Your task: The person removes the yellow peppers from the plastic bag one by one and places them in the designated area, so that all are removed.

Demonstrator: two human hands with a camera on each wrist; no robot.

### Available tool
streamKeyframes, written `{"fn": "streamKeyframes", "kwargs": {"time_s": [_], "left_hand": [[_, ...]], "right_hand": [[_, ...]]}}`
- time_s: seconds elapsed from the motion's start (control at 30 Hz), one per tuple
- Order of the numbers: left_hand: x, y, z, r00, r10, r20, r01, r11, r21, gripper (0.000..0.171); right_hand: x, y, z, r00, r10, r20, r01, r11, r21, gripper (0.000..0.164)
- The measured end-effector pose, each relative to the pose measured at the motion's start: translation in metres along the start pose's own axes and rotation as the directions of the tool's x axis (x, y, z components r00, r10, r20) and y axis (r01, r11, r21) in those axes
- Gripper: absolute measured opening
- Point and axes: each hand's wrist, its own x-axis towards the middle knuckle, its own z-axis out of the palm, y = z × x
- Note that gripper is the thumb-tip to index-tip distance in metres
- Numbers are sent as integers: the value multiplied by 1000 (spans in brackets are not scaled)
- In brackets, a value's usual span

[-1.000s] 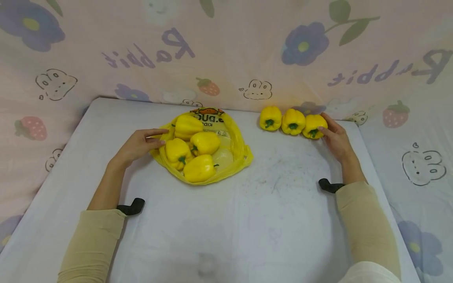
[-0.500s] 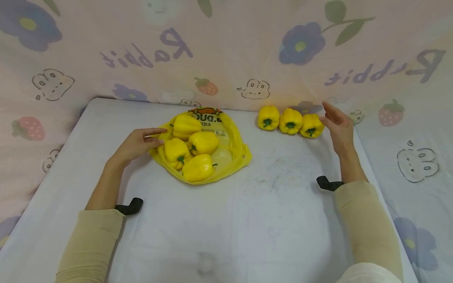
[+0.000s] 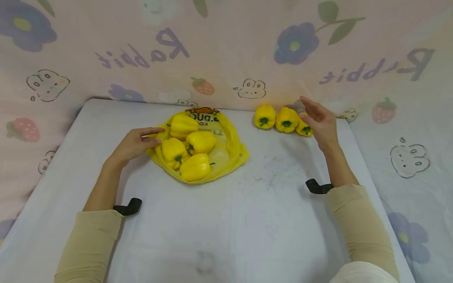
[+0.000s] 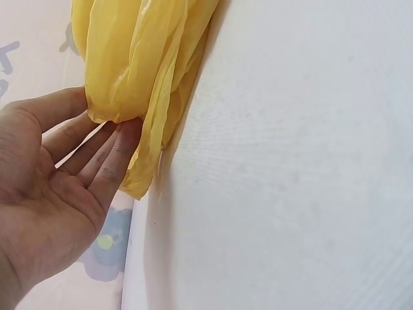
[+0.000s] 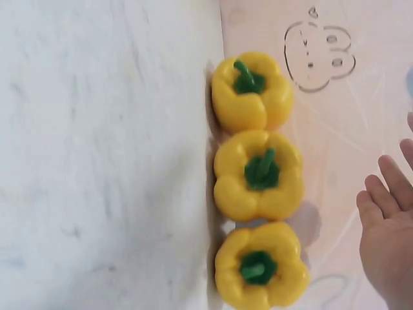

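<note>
We see the yellow bag (image 3: 232,137) on the white table (image 3: 226,224), at least four peppers (image 3: 195,168) inside and its left edge pinched by the left hand (image 3: 133,145). Well right of the bag, three more peppers (image 3: 286,119) sit in a touching row, and near them the right hand (image 3: 323,127) has a wide grip

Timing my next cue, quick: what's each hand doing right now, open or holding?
Left hand: touching the yellow bag; cannot tell if gripping.
Right hand: open, holding nothing.
</note>
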Motion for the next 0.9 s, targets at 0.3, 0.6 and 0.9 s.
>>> {"fn": "streamKeyframes", "kwargs": {"time_s": [0.3, 0.6, 0.9], "left_hand": [[-3, 0, -1, 1000, 2, -2, -2, 1000, -15, 51], [-1, 0, -2, 1000, 8, -7, -8, 1000, 1, 51], [0, 0, -2, 1000, -22, 0, 22, 1000, -16, 53]], "right_hand": [[-11, -6, 35, 998, -11, 62, 14, 999, -47, 41], [-21, -6, 71, 984, 42, 171, -39, 999, -21, 43], [-20, -6, 106, 969, 58, 239, -60, 998, 0, 44]]}}
